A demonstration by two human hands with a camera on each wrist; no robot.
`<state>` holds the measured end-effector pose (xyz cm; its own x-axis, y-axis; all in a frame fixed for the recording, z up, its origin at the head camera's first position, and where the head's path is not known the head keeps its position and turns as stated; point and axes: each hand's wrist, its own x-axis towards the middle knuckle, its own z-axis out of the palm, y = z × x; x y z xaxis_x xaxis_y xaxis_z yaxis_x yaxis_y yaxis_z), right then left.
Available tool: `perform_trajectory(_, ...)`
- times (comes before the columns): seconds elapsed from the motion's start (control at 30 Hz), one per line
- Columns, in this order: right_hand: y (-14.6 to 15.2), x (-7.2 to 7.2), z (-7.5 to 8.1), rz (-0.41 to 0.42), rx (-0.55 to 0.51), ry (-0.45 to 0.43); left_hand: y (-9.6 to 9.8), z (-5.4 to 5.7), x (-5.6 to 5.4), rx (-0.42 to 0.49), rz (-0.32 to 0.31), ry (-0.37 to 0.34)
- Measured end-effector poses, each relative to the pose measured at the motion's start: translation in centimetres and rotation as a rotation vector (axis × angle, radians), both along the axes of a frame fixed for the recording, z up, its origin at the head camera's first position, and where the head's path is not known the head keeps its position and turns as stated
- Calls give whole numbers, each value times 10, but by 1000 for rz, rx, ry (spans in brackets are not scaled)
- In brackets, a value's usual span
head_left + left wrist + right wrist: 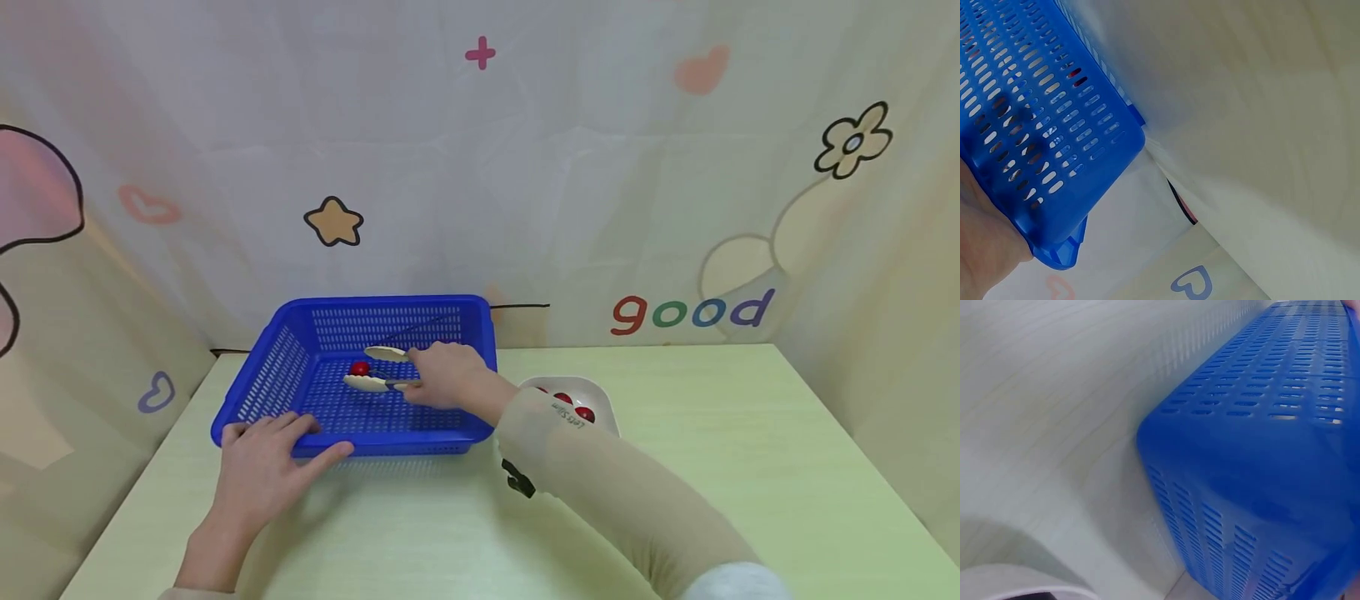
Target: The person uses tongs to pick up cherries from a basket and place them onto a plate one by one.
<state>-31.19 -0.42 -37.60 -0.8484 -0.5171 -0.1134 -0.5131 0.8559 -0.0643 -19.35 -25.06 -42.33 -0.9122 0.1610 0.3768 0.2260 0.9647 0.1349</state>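
A blue plastic basket [386, 301] with slotted walls stands on the table. My left hand [262, 462] grips its near left rim, fingers over the edge and thumb along the front side; the left wrist view shows part of that hand against the slotted wall [1054, 119]. Reaching over the basket, my right hand [450, 375] holds tongs [367, 384] with cream tips. The tips stand apart, one on either side of a small, round, shiny red thing [360, 368] low in the basket. The right wrist view shows only the basket's outer corner [1241, 462], the tongs being hidden there.
A white bowl [609, 408] with several similar red things [585, 413] stands right of the basket, partly covered by my right sleeve [600, 467]. Behind the table [712, 467] hangs a printed curtain [420, 167].
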Motion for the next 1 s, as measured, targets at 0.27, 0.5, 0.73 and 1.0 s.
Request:
perform_trajectory(0.27, -5, -3, -6, -9, 10, 1, -1, -1, 0, -3, 1, -4)
perform_trajectory(0.5, -4, -6, -11, -12, 48, 2, -1, -1, -1, 1, 2, -21)
perform_trajectory(0.73, -3, -5, -12, 20, 21, -7, 0, -3, 1, 62, -9, -15)
perform_trajectory(1.0, -5, 0, -11, 49, 21, 15, 2, -4, 2, 87, -9, 2)
